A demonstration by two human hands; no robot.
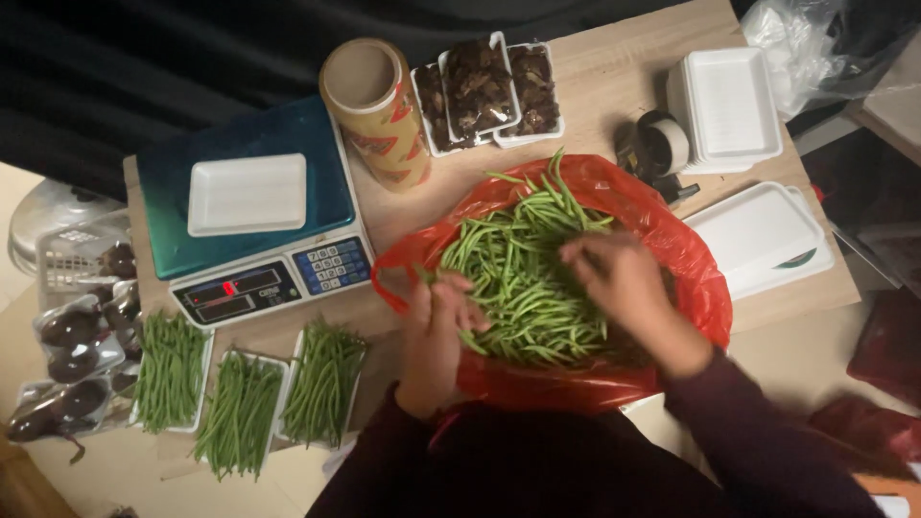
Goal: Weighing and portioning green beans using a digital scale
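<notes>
A heap of green beans (523, 278) lies in an open red plastic bag (686, 259) at the near middle of the wooden table (614, 86). The left hand (436, 331) sits at the heap's 8 o'clock edge, fingers curled around a few beans. The right hand (619, 278) rests on the heap at 3 o'clock, fingers bent down into the beans; whether it grips any I cannot tell.

At 9 o'clock from the bag stands a teal scale (245, 206) carrying 1 empty white tray (247, 194). Below it, 3 trays filled with beans (240, 408) overhang the table's near edge. At 12 o'clock stand a film roll (376, 110) and 3 trays of dark mushrooms (484, 91). A stack of empty trays (729, 105) sits at 1 o'clock, another (758, 235) at 3 o'clock, touching the bag's rim. Bare table shows only in a narrow strip between scale and bag.
</notes>
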